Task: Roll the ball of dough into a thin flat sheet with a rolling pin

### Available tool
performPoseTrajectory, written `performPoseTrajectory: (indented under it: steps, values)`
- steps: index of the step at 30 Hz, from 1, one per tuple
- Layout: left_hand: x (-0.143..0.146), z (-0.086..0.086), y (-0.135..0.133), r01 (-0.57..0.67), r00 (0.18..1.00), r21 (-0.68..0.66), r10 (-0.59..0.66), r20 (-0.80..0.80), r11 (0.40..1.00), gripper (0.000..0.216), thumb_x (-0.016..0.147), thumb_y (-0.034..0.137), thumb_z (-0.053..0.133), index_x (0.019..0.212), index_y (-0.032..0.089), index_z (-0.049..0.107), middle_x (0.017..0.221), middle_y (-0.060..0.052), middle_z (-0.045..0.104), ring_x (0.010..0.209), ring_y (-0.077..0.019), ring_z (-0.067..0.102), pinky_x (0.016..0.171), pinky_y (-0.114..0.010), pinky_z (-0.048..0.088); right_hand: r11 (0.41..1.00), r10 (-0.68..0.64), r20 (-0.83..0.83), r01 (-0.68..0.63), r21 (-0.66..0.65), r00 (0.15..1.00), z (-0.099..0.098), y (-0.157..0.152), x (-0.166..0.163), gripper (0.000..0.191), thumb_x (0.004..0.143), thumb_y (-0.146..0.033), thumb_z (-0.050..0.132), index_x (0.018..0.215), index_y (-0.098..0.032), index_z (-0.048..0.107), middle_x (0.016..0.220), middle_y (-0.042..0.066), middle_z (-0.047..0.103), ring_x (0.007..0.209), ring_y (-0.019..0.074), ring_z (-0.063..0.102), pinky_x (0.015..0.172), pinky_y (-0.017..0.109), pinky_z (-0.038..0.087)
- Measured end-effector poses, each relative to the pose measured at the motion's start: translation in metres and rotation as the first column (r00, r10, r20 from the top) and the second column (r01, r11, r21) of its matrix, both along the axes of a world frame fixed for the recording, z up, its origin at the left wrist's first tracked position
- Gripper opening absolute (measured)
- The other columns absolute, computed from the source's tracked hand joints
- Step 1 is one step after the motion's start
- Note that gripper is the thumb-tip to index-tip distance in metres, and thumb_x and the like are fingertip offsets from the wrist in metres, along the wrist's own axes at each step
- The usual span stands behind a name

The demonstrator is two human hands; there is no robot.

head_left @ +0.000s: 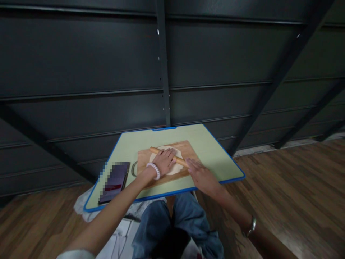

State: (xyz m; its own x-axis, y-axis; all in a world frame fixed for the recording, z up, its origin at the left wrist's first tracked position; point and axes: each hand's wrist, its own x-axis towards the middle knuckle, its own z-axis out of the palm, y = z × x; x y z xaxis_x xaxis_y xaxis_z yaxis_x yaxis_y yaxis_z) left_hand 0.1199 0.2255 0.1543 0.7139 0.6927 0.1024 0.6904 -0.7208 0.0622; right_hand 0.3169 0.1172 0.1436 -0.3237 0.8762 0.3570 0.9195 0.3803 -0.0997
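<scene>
A wooden rolling pin [154,149] lies slantwise across a flat, pale round of dough [175,169]. The dough rests on a wooden cutting board [188,149] that has a metal handle at its left end. My left hand [165,160] is laid over the middle of the pin, fingers curved onto it, and it hides part of the dough. At the pin's near right end, my right hand [198,172] has its fingers closed over the tip.
The board lies on a pale green folding table [221,162] with a blue rim. A dark tablet or phone [114,183], partly pixelated, is at the table's left side. Behind stands a dark panelled wall [215,54]. My knees are under the near edge, above a wooden floor [296,180].
</scene>
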Motion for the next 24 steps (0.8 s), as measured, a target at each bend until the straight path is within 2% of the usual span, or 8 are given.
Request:
performPoseTrajectory:
  steps: [4,10,16,20,24]
  values:
    - [-0.014,-0.001,-0.012,0.049,0.999,0.046,-0.049,0.001,0.998,0.049,0.096,0.039,0.022,0.137,0.016,0.037,0.14,-0.01,0.042,0.13,-0.0218,0.035,0.11,-0.043,0.02,1.0,0.005,0.017,-0.006,0.03,1.0,0.001,-0.014,-0.009,0.045,0.089,-0.011,0.037,0.134,-0.009,0.043,0.135,0.014,0.048,0.127,0.0194,0.041,0.106,0.035,0.036]
    - [-0.027,0.0,-0.027,0.065,0.997,0.061,-0.067,0.032,0.996,0.047,0.095,0.036,0.025,0.136,0.014,0.038,0.135,-0.01,0.047,0.128,-0.0223,0.036,0.109,-0.044,0.022,0.996,0.009,0.054,-0.013,0.087,0.998,-0.013,-0.028,-0.018,0.047,0.089,-0.013,0.037,0.135,-0.003,0.039,0.14,0.018,0.041,0.133,0.0225,0.033,0.109,0.038,0.032]
    - [-0.038,-0.003,-0.033,0.087,0.994,0.065,-0.091,0.063,0.994,0.045,0.094,0.028,0.029,0.137,0.016,0.037,0.133,-0.011,0.047,0.125,-0.0217,0.039,0.108,-0.046,0.024,0.995,-0.074,-0.005,0.074,0.073,0.997,-0.011,-0.002,-0.009,0.046,0.093,-0.022,0.033,0.132,-0.001,0.042,0.126,0.022,0.054,0.118,0.0249,0.051,0.099,0.039,0.043]
    - [-0.039,-0.005,-0.035,0.077,0.993,0.055,-0.082,0.086,0.995,0.046,0.094,0.029,0.028,0.138,0.018,0.036,0.136,-0.01,0.045,0.127,-0.0221,0.037,0.108,-0.048,0.022,0.987,-0.101,0.029,0.097,0.131,0.994,-0.012,0.01,-0.006,0.048,0.093,-0.029,0.038,0.126,0.003,0.047,0.128,0.025,0.051,0.122,0.0295,0.047,0.103,0.043,0.037]
    - [-0.04,-0.004,-0.037,0.094,0.988,0.037,-0.098,0.121,0.995,0.047,0.095,0.033,0.025,0.138,0.018,0.035,0.137,-0.008,0.045,0.127,-0.0206,0.036,0.11,-0.045,0.02,0.976,-0.145,-0.005,0.144,0.165,0.989,-0.021,-0.003,-0.012,0.047,0.092,-0.029,0.04,0.127,0.001,0.047,0.131,0.022,0.05,0.124,0.0288,0.044,0.105,0.043,0.035]
